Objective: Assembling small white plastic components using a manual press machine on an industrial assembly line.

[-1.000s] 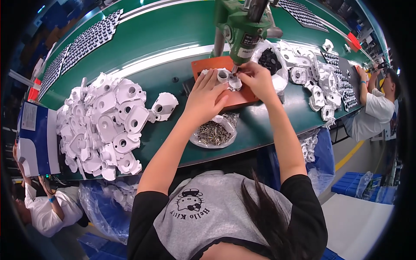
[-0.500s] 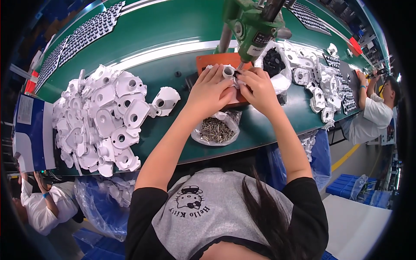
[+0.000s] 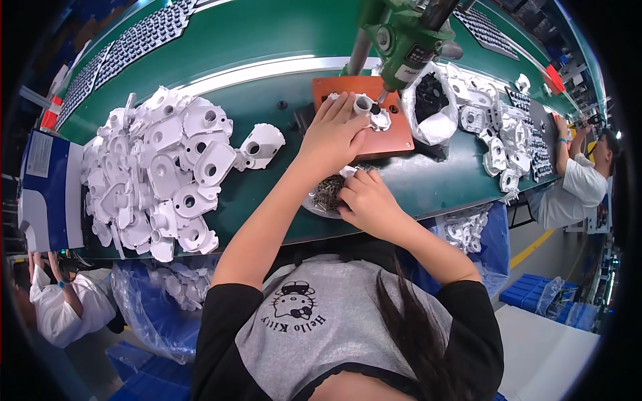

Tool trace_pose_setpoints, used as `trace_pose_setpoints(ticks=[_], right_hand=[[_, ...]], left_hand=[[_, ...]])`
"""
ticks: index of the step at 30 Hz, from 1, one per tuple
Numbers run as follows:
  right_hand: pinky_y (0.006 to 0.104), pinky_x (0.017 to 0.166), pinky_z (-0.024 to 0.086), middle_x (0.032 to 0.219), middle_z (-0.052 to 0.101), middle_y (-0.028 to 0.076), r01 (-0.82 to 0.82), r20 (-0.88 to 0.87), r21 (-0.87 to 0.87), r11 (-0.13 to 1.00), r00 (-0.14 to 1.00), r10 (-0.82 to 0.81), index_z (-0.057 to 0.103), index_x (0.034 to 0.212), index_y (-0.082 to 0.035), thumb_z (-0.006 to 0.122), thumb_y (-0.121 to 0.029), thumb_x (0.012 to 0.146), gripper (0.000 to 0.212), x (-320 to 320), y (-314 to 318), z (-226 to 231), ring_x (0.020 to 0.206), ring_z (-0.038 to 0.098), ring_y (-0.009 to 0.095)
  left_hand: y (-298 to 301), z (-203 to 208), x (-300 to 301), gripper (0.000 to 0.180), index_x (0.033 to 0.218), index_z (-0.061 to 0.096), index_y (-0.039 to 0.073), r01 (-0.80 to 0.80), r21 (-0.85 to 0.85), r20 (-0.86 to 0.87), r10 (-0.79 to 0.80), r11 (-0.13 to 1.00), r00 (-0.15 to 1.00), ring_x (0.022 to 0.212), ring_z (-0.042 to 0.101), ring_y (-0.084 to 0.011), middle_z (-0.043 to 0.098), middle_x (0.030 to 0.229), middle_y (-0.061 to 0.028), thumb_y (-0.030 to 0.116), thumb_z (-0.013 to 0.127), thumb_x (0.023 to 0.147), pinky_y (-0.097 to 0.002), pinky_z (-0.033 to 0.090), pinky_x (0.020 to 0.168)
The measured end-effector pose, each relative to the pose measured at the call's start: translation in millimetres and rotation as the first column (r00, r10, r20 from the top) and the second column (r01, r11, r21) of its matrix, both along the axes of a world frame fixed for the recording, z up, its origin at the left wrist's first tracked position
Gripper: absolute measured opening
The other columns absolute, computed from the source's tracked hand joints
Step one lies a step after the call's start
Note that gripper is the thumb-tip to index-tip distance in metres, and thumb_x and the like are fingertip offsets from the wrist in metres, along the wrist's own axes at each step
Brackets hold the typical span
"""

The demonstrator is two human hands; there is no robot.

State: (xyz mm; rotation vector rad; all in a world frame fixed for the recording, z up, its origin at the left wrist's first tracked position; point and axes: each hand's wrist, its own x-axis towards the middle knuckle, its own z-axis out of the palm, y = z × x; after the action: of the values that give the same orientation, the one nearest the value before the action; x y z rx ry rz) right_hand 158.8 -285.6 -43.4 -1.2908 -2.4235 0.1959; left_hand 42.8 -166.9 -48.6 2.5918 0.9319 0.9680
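Note:
A white plastic housing [image 3: 380, 120] with a round upright tube lies on the orange fixture plate [image 3: 393, 139]. My left hand [image 3: 334, 134] is closed over its left side, fingers pressing it onto the plate. Just above the part hangs the tip of a green driver machine [image 3: 401, 57]. Lower down, my right hand [image 3: 371, 202] dips into a clear bag of screws [image 3: 326, 194], its fingers curled at the screws. Whether a screw is between those fingertips is hidden.
A big heap of white housings [image 3: 164, 174] covers the left of the green bench, with one single housing [image 3: 259, 147] beside it. To the right are a bag of black parts [image 3: 428, 97] and more white parts [image 3: 511, 137]. A co-worker [image 3: 582, 174] works at far right.
My right hand has left the housing under the driver and come down to the bag of screws. My left hand stays on the housing.

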Motion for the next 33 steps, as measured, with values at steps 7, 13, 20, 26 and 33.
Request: trace_pose_setpoints(ticks=[7, 13, 20, 26, 33], right_hand=[[0.0368, 0.076, 0.038, 0.078, 0.055, 0.007, 0.031, 0.022, 0.033, 0.999, 0.999, -0.032, 0.059, 0.074, -0.005, 0.068, -0.014, 0.064, 0.016, -8, 1, -3, 0.081, 0.052, 0.024], [0.0360, 0.074, 0.038, 0.077, 0.054, 0.007, 0.053, -0.005, 0.061, 0.997, 0.999, -0.053, 0.059, 0.076, -0.005, 0.065, -0.010, 0.065, 0.014, -7, 3, -4, 0.079, 0.052, 0.025], [0.0249, 0.054, 0.047, 0.071, 0.062, 0.007, 0.105, -0.517, -0.480, 0.871, 0.769, -0.377, 0.054, 0.082, 0.001, 0.058, -0.002, 0.082, 0.004, 26, 21, 35, 0.062, 0.062, 0.012], [0.0181, 0.052, 0.042, 0.072, 0.063, 0.004, 0.196, -0.579, -0.536, 0.821, 0.622, -0.527, 0.061, 0.096, 0.003, 0.059, -0.005, 0.087, 0.013, 72, 67, 59, 0.062, 0.058, 0.006], [0.0266, 0.071, 0.050, 0.080, 0.067, 0.010, 0.340, -0.580, -0.200, 0.919, 0.715, -0.391, 0.061, 0.094, 0.006, 0.064, -0.005, 0.078, 0.019, 81, 107, 29, 0.074, 0.064, 0.015]], left_hand=[[1, -2, -2, 0.024, 0.107, 0.062, 0.011, 0.002, 0.005, 0.025, -0.002, 1.000, 1.000, 0.130, 0.036, -0.0333, 0.046, 0.133, -0.0183, 0.019, 0.054, 0.086, -0.0439, 0.024, 0.110], [0, -1, 0, 0.024, 0.107, 0.062, 0.011, 0.004, -0.002, 0.024, -0.004, 1.000, 1.000, 0.130, 0.036, -0.0327, 0.046, 0.134, -0.0188, 0.020, 0.055, 0.085, -0.0440, 0.023, 0.110], [1, -1, -1, 0.025, 0.107, 0.062, 0.012, -0.001, -0.005, 0.004, 0.001, 1.000, 1.000, 0.131, 0.035, -0.0319, 0.044, 0.135, -0.0186, 0.022, 0.053, 0.086, -0.0435, 0.022, 0.111], [0, 3, -3, 0.025, 0.108, 0.062, 0.011, -0.002, -0.037, -0.009, 0.001, 0.999, 1.000, 0.132, 0.035, -0.0308, 0.045, 0.135, -0.0175, 0.021, 0.053, 0.087, -0.0430, 0.022, 0.111], [1, 1, -2, 0.026, 0.107, 0.063, 0.011, 0.002, -0.042, 0.016, -0.001, 0.999, 1.000, 0.131, 0.035, -0.0306, 0.046, 0.135, -0.0168, 0.021, 0.054, 0.086, -0.0434, 0.023, 0.111]])
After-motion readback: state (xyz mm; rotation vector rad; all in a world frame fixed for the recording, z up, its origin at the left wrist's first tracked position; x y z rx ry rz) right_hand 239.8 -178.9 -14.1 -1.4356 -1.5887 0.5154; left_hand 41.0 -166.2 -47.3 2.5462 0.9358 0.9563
